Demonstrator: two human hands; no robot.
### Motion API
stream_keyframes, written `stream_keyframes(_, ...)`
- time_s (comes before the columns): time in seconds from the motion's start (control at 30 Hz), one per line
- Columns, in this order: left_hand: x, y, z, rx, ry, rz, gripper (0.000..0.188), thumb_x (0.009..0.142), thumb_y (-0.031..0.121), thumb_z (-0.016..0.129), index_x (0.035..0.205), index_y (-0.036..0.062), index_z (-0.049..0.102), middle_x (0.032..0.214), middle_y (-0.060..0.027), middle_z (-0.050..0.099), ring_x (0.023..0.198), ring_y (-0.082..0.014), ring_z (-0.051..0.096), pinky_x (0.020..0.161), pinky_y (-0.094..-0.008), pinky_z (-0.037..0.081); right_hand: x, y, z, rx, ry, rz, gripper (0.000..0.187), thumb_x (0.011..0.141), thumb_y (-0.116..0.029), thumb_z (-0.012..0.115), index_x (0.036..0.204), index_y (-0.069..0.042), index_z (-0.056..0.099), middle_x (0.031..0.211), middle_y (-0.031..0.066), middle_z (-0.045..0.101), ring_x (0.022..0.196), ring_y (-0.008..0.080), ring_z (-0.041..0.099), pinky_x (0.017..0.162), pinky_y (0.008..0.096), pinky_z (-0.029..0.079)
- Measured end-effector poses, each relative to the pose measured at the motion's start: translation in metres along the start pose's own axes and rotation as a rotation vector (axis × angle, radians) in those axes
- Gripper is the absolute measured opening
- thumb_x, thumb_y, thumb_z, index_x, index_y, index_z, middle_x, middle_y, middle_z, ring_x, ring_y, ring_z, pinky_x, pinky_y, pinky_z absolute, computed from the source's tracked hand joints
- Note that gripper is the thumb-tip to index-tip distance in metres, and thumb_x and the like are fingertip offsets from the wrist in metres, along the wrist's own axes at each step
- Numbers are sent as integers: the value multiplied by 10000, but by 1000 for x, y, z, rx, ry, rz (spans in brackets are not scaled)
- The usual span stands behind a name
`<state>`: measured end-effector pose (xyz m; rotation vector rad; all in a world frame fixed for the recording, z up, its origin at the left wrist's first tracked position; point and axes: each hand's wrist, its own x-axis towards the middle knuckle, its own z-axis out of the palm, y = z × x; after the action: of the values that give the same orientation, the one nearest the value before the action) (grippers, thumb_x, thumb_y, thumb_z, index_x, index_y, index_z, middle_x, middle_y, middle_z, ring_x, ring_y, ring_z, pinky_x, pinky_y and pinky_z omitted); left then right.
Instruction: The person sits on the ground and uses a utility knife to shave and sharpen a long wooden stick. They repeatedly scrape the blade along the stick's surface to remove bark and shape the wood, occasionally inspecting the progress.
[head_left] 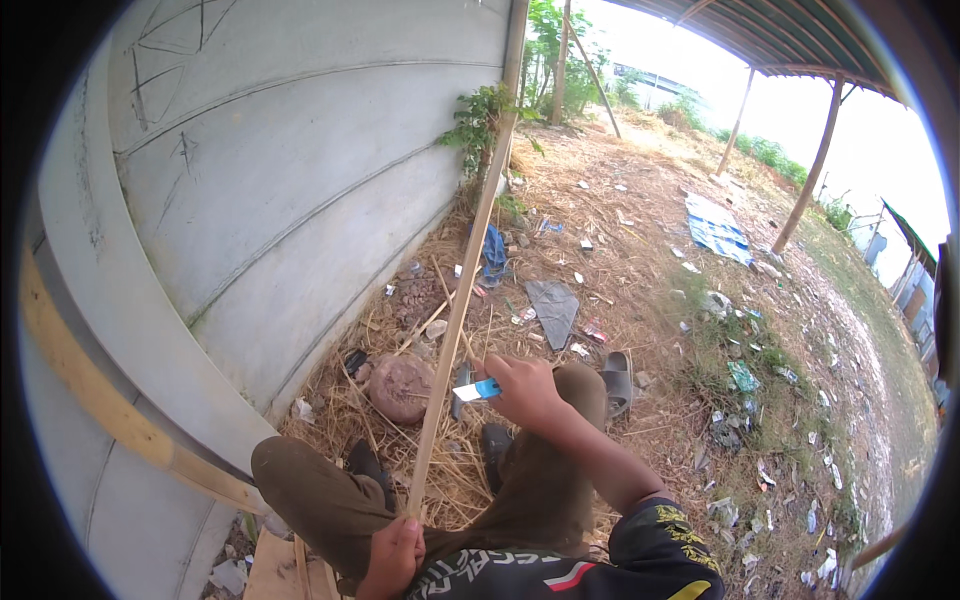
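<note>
Looks like smooth, matt wood along the strip (464,290); like blue plastic and metal on the utility knife (480,390). Shows matt cloth in the trousers (318,492), smooth matt concrete in the wall (330,160), dull material (rubber or foam, hard to tell) in the sandal (620,378), rough dry straw over the ground (630,270).

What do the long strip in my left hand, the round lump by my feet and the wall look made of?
The long strip looks like bare wood or bamboo: pale tan, unpainted. The round lump seems stone or concrete: matte, reddish-brown, uneven. The wall is probably concrete panels: dull grey-white, with long seams.
</note>
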<state>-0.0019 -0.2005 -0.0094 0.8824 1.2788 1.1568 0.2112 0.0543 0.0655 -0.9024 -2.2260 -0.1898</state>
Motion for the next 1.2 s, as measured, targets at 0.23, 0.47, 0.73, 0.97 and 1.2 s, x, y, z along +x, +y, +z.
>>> stream_keyframes(0.23, -14, 25, 19, 118, -59, -2, 386, 1093, 349, 366, 786, 136, 461, 621, 70, 377, 531, -58, 327, 493, -243, 289, 2, 0, 3, -84, 174, -58, 145, 753, -109, 678, 853, -74, 579, 628, 59, 584, 507, 235, 610, 473, 368, 461)
stream_keyframes(0.47, -17, 33, 34, -28, -130, 19, 401, 1092, 337, 379, 769, 110, 446, 601, 48, 385, 494, -65, 311, 454, -259, 270, 44, 12, -22, -193, 475, -46, 158, 731, -53, 658, 727, -98, 507, 585, 27, 532, 478, 211, 571, 442, 350, 420)
stream_keyframes(0.73, -18, 27, 40, -156, -18, 14, 422, 1056, 341, 428, 742, 58, 443, 572, 32, 341, 471, -82, 294, 446, -273, 253, 101, 21, -22, -164, 549, 185, 140, 771, -122, 693, 754, -129, 554, 625, 48, 616, 523, 253, 622, 472, 383, 457)
stream_keyframes(0.97, -23, 14, 25, 188, 1, -4, 367, 1057, 330, 443, 762, 114, 477, 617, 41, 410, 534, -78, 349, 491, -265, 294, 173, 120, -62, -373, 503, 609, 72, 874, -187, 632, 824, -135, 630, 652, 78, 674, 597, 295, 681, 531, 427, 500)
stream_keyframes(1.2, -48, 46, 17, 186, -105, -81, 388, 1028, 406, 494, 752, 134, 487, 667, 62, 414, 604, -89, 365, 539, -287, 312, 190, 179, -160, -552, 551, 730, 128, 904, -175, 587, 890, -93, 683, 758, 144, 719, 705, 310, 729, 564, 410, 551)
